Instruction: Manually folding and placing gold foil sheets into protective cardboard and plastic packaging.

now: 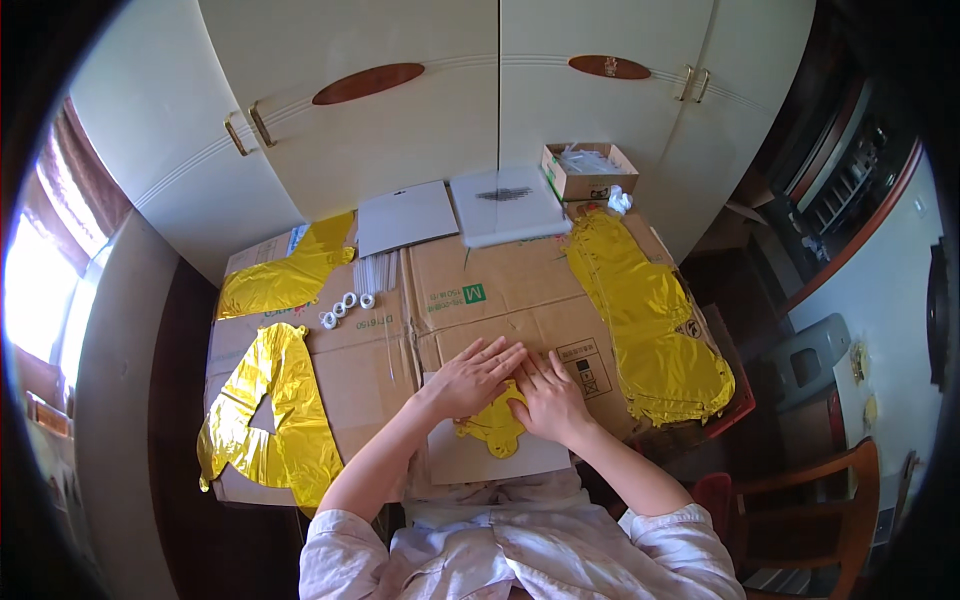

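Note:
My left hand (pixel 465 383) and my right hand (pixel 552 402) lie flat, fingers stretched out, over a small gold foil balloon (pixel 498 428). Their fingertips meet at its far end and cover much of it, so its full shape is hidden. Beneath the foil is a pale rectangular sheet (pixel 545 460) at the near edge of the cardboard-covered table (pixel 460 265). A flat gold foil balloon shaped like the letter A (pixel 290 385) lies to the left of my hands. To their right is a larger gold foil balloon (pixel 645 330) with rounded lobes.
Another gold foil balloon (pixel 300 272) lies at the far left. Near it are several small white rolls (pixel 331 320) and thin white sticks (pixel 377 273). A grey board (pixel 405 220), a clear plastic bag (pixel 510 215) and an open cardboard box (pixel 590 184) line the back. A wooden chair (pixel 800 510) stands right.

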A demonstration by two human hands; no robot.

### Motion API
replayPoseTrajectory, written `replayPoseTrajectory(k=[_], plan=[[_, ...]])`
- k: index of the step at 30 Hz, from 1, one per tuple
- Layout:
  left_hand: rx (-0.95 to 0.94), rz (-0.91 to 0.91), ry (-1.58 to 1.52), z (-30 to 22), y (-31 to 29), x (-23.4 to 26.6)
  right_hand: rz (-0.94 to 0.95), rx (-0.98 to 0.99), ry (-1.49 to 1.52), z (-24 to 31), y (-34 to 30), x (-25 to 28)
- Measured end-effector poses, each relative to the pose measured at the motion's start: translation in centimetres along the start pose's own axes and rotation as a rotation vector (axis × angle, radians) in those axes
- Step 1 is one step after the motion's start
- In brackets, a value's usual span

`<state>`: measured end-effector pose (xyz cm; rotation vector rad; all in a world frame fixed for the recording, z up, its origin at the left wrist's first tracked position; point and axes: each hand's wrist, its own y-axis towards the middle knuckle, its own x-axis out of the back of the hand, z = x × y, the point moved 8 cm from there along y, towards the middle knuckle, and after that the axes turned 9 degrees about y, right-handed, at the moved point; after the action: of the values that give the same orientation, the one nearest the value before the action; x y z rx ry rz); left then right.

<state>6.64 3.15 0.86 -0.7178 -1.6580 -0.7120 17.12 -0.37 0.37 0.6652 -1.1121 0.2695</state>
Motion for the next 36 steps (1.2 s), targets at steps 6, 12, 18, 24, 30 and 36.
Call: replayPoseTrajectory(k=[6, 12, 18, 24, 30, 36], plan=[[-0.096, 0.066, 0.171, -0.4, 0.0, -1.4, -0.053, 0.010, 0.007, 0.7, -2.2, 1.9], [-0.107, 0.068, 0.193, -0.3, -0.1, -1.5, 0.102, 0.265, 0.132, 4.9, -8.0, 4.5], [-0.145, 0.075, 0.266, -0.9, -0.1, -1.5, 0.026, 0.158, 0.180, 4.3, -9.6, 4.4], [-0.176, 0.085, 0.274, -1.3, -0.3, -0.8, 0.025, 0.118, 0.151, 4.3, -9.3, 4.6], [-0.176, 0.094, 0.289, -1.3, -0.4, -0.9, 0.034, 0.098, 0.290, 1.7, -6.4, 5.8], [-0.176, 0.096, 0.291, -1.3, -0.3, -0.9, -0.188, 0.067, 0.236, -4.5, 1.4, 5.2]])
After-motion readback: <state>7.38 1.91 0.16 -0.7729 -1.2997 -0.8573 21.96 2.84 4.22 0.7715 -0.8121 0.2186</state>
